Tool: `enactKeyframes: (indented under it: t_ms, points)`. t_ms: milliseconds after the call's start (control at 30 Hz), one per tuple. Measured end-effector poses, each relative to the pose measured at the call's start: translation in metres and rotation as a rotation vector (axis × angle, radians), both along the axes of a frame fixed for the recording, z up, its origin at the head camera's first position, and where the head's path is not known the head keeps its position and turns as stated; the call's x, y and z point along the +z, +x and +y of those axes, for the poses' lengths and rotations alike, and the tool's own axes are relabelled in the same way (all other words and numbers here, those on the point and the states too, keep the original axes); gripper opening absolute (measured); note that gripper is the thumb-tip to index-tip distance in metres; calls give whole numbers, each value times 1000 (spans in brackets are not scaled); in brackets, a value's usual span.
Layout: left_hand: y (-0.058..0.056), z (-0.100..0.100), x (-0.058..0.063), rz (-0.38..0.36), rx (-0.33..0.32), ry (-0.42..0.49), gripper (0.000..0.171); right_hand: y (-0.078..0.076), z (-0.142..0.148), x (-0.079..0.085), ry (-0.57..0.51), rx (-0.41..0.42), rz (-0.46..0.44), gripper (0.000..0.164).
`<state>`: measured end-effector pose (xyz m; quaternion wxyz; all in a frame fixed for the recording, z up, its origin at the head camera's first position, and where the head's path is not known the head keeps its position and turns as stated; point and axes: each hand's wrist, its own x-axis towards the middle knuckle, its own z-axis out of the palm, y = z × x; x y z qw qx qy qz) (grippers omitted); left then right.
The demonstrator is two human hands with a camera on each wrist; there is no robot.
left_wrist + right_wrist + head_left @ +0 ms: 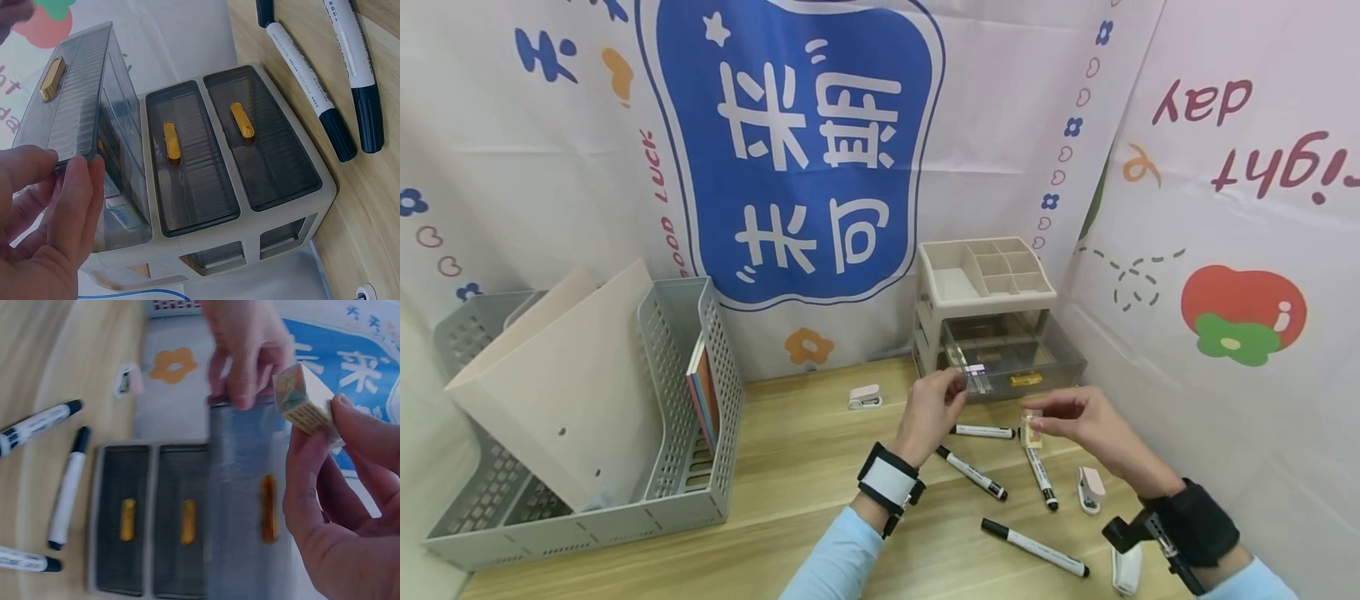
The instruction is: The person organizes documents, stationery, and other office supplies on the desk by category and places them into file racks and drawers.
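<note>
My left hand (928,412) pinches the front edge of a pulled-out clear grey drawer (1045,375), the top one of a small beige desktop organizer (928,312). A gold handle (54,79) shows on the drawer's front, and some flat packaged things lie inside. Between thumb and fingers, my right hand (1093,427) holds a small cream block (306,400) with printed sides, in front of the drawer; its exact kind is unclear. Below both hands lie several black-capped white markers (972,473) on the wooden table.
Pale pink staplers stand at the back (865,396) and right (1090,489); a white object (1126,571) lies nearer. A grey file rack (580,529) with folders and books fills the left. Printed cloth (1000,150) hangs behind and at the right.
</note>
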<state>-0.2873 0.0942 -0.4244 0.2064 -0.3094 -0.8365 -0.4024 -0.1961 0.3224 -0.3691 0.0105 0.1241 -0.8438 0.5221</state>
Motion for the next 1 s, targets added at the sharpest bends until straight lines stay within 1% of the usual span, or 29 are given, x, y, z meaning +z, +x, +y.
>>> enactKeyframes:
  t_ms: [133, 333, 400, 467, 633, 800, 900, 1000]
  points:
    - [-1, -2, -1, 3, 1, 4, 6, -7, -11, 17, 3, -42, 50, 33]
    - [-1, -5, -3, 11, 2, 12, 5, -27, -24, 40, 14, -124, 87, 30]
    - [0, -6, -4, 6, 3, 16, 5, -35, -29, 46, 28, -135, 104, 27]
    - [0, -8, -5, -2, 5, 16, 5, -43, -35, 50, 47, -129, 118, 25]
    - [1, -8, -4, -16, 11, 18, 6, -72, -48, 51, 99, -124, 121, 21]
    - [-1, -3, 2, 1, 4, 38, 7, -105, -54, 52, 191, -198, 100, 19]
    - [1, -1, 2, 9, 16, 42, 7, -120, -56, 46, 265, -213, 84, 17]
    - [4, 0, 0, -1, 8, 37, 8, -129, -53, 37, 310, -185, 71, 16]
